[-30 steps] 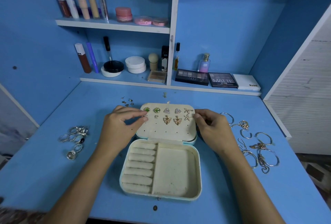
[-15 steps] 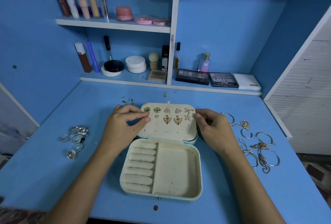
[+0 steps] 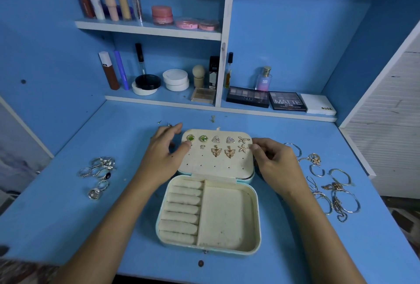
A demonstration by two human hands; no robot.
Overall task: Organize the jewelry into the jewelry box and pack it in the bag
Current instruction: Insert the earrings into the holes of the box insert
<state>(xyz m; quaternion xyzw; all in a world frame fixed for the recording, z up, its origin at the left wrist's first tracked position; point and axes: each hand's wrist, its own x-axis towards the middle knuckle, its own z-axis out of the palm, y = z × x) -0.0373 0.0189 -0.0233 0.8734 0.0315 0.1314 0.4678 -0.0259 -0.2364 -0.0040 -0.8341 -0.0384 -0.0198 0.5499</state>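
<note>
Jewelry box, pale cream interior, lies open at centre of the blue desk, its lid folded flat on the far side. Lid panel carries earrings: a far row of two green studs, two triangular studs and one starfish piece; a nearer row of one small stud, two butterfly drops and a second starfish; the holes below are vacant. Ring rolls and the right-hand compartment hold nothing. Left hand rests at the lid's left edge, fingers relaxed and spread, thumb tip at a small earring there; whether it is pinching that piece is unclear. Right hand pinches something small, possibly a backing, at the lid's right edge beside the starfish. Outstanding: silver rings left of the box, bangles and chains to the right, tiny loose pieces on the far desk. No bag in view. Estimate: earrings partly placed, most work remaining.
</note>
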